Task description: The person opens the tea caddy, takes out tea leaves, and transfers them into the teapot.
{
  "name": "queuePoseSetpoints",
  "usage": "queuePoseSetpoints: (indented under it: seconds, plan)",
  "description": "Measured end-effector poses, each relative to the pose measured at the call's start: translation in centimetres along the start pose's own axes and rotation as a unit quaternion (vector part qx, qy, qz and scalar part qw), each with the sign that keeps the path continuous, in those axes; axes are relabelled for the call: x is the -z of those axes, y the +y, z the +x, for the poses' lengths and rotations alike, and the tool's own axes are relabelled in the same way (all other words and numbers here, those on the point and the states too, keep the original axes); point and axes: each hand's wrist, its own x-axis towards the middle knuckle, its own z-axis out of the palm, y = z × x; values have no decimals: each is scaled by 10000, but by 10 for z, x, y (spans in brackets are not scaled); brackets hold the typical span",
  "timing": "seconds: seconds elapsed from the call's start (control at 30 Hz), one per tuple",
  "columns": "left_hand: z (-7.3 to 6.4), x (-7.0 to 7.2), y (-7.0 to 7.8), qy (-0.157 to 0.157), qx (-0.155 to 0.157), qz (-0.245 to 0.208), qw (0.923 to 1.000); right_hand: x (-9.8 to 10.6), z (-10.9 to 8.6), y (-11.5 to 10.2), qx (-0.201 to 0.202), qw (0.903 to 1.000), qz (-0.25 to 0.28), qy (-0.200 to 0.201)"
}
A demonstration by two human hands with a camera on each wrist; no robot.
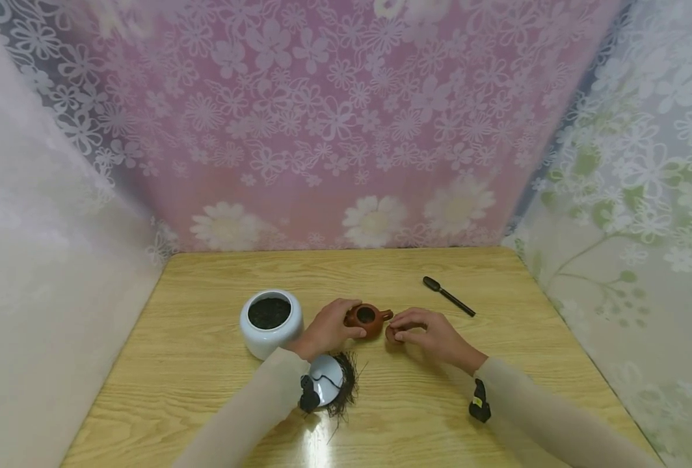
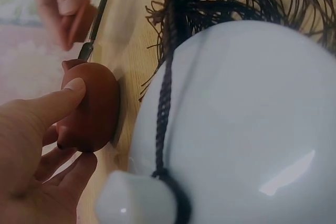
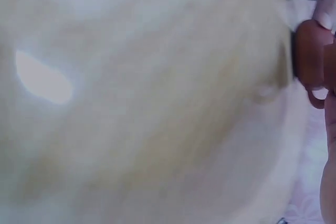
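Observation:
My left hand [image 1: 327, 327] grips a small reddish-brown teapot [image 1: 374, 329], thumb on the near side and fingers round the far side. The teapot stands on the table with its round mouth uncovered and a dark inside. Just to its right, my right hand [image 1: 436, 337] pinches the teapot lid [image 1: 391, 335] between thumb and fingers. In the left wrist view the lid [image 2: 79, 23] appears tilted and apart from the pot [image 2: 101, 103]. At the right edge of the right wrist view, the teapot [image 3: 310, 56] and part of my fingers show.
Left of my left hand stands a white jar [image 1: 264, 342] filled with dark leaves. A white jar lid [image 1: 330, 372] with a braided cord and dark stringy tassel [image 1: 348, 390] lies by my left wrist. A dark scoop [image 1: 452, 300] lies at the back right of the wooden table [image 1: 205, 390].

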Motion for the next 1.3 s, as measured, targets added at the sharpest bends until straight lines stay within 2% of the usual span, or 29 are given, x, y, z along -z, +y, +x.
queuePoseSetpoints:
  seconds: [0.3, 0.6, 0.87, 1.3]
  plan:
    - [-1, 0, -1, 6, 70, -27, 10000, 12, 31, -12, 225, 9993, 262, 143]
    - [2, -1, -4, -3, -6, 2, 10000, 4, 55, -18, 293, 9990, 279, 200]
    - [2, 0, -4, -20, -94, -18, 10000, -8, 64, -17, 229, 9988, 395, 153]
    - [1, 1, -2, -30, -63, -8, 10000, -20, 67, -21, 217, 9995, 211, 12]
